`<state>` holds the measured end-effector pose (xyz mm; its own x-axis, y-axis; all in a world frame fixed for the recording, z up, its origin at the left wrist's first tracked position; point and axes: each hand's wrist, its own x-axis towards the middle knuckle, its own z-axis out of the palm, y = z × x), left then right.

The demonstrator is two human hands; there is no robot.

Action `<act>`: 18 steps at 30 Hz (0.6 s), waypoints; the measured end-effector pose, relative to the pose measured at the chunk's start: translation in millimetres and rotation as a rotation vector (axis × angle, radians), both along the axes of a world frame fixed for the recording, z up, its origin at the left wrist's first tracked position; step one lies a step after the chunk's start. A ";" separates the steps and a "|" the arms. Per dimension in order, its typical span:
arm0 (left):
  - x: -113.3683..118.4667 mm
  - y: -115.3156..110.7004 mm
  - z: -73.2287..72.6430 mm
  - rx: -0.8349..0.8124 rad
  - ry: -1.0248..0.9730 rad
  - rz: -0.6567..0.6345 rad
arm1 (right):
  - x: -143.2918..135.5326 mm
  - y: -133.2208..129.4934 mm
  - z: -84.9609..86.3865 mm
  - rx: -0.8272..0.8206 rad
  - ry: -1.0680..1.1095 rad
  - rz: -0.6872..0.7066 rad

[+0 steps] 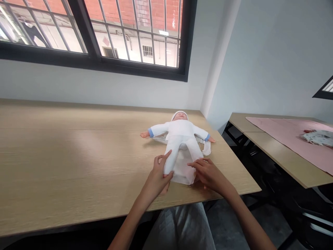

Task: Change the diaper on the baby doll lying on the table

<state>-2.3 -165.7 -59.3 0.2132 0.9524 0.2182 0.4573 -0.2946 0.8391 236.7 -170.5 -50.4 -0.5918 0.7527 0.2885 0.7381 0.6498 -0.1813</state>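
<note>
A baby doll (179, 129) lies on its back on the wooden table, with its head toward the wall and arms spread wide. It wears a white cap, a white top with blue cuffs and white trousers (172, 151). My left hand (159, 171) is closed around the lower trouser leg on the left, and the doll's bare foot shows below it. On the other side, my right hand (206, 172) grips the opposite trouser leg near its hem, covering most of that foot. Thin white cloth (182, 170) is spread under and between the legs.
The table (78, 159) runs along the wall beneath a barred window (135, 31). To the right, across a gap, stands another table with a pink cloth (283, 133) and a bunched patterned fabric (318, 137). My knees are below the near edge.
</note>
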 end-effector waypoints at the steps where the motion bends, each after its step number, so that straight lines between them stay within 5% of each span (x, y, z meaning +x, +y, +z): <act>1: -3.0 1.0 2.7 -0.008 -0.017 -0.024 | 5.6 1.2 0.0 0.000 -0.014 -0.016; 9: -25.0 7.0 16.3 -0.084 -0.018 -0.170 | 15.5 0.9 -0.4 -0.034 -0.066 -0.149; 18: -28.2 13.0 6.5 0.054 0.061 -0.072 | -2.3 -1.5 -21.4 0.073 0.053 -0.291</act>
